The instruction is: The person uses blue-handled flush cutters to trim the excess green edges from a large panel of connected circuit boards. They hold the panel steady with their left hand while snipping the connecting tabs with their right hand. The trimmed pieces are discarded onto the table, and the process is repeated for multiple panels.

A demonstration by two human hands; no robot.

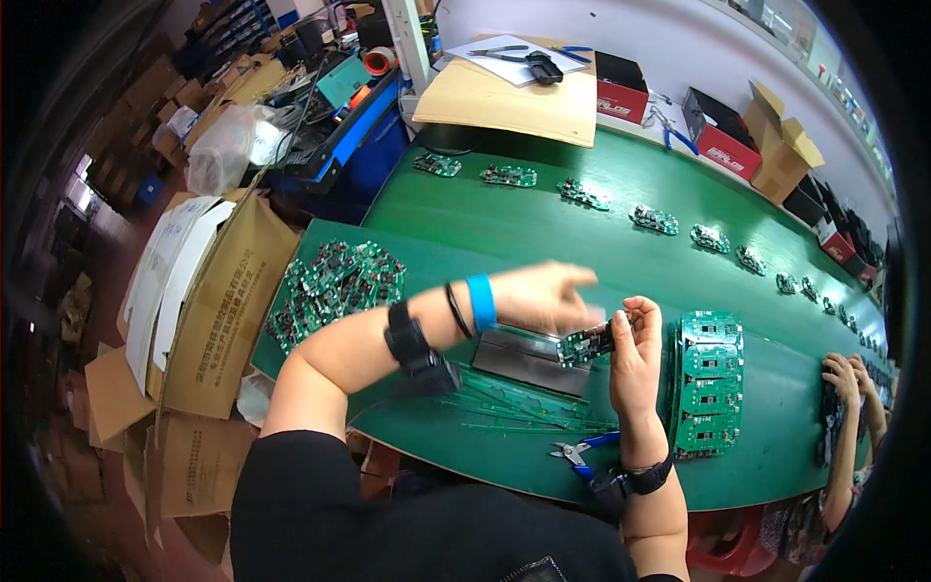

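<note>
Between the thumb and fingers of my right hand (635, 354) is a small green circuit board (582, 345) with dark components, held tilted above the bench. My left hand (543, 296) reaches across just beyond it, blurred by motion. One finger of it stretches out apart from the others, and I see nothing held in it; whether it touches the board I cannot tell. Below the hands lies a dark grey metal plate (529, 367). Thin green board strips (524, 403) are scattered at its near side. Blue-handled cutters (580, 454) rest by my right wrist.
Circuit boards are heaped (339, 286) at left; stacked uncut panels (706, 388) stand right of my right hand. Single boards (509, 176) line the green belt. Cardboard (524, 97) and small boxes (718, 136) sit behind. Another person's hands (846, 378) work at far right. Cartons (208, 310) stand at left.
</note>
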